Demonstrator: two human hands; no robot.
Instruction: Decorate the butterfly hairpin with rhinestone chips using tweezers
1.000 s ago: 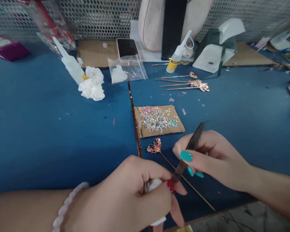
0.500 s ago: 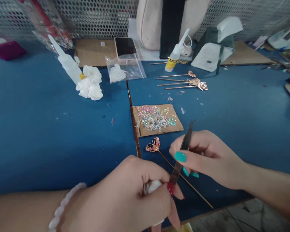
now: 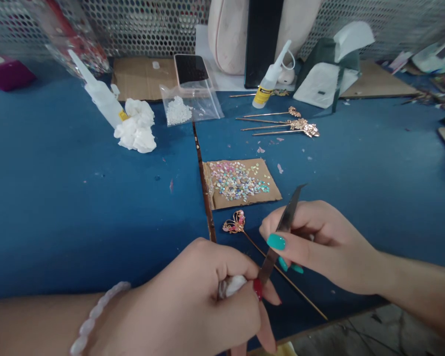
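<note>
My right hand [image 3: 322,247], closed in a pinch, holds dark bent-tip tweezers [image 3: 287,215] with the tip pointing up and away. The fingers of my left hand [image 3: 211,296] are closed at the lower end of the same tweezers, and a white wad like tissue [image 3: 236,285] is tucked in that hand. On the table just beyond and partly beneath my hands lies a gold hairpin [image 3: 298,288] with a butterfly head [image 3: 235,222] bearing pink pieces. Past it, a cardboard piece [image 3: 222,201] carries many small coloured chips [image 3: 241,182].
Several gold hairpins [image 3: 278,127] lie farther back, near a glue bottle [image 3: 267,81]. Another glue bottle [image 3: 104,101] leans on crumpled tissue [image 3: 136,128]. A clear bag of white beads [image 3: 180,111], a phone [image 3: 193,71] and a tissue pack [image 3: 319,84] stand towards the mesh panel [image 3: 152,24].
Almost nothing differs. The view has shifted very slightly; both hands stay on the tweezers and the hairpin lies as before.
</note>
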